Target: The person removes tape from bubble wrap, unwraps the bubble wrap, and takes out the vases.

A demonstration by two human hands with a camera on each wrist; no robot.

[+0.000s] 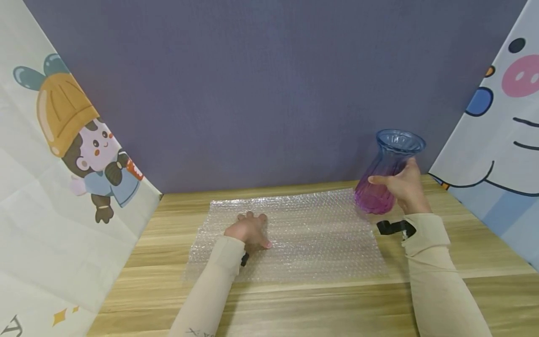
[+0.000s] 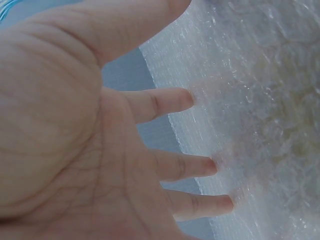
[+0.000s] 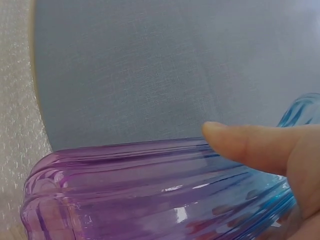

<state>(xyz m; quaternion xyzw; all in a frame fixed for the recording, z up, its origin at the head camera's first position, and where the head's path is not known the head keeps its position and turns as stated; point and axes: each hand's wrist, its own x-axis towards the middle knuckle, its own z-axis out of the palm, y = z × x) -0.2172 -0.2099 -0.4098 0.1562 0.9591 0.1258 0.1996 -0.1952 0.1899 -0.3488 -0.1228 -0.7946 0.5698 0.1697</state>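
Note:
A sheet of clear bubble wrap [image 1: 311,238] lies flat on the wooden table. My left hand [image 1: 249,230] rests on its left part with fingers spread; in the left wrist view the fingertips [image 2: 220,204] touch the bubble wrap [image 2: 270,110]. At the sheet's right edge, my right hand [image 1: 407,188] grips a ribbed glass vase [image 1: 375,187], blue at the flared rim and pink-purple at the base. The vase leans slightly, its mouth up and to the right. The right wrist view shows the thumb along the vase [image 3: 125,190]; the other fingers are behind the glass.
A grey-blue panel [image 1: 252,103] stands along the table's back edge. White panels with cartoon prints, a figure in an orange hat [image 1: 69,112] at left and a pink-snouted animal [image 1: 522,77] at right, flank the wooden table [image 1: 320,309].

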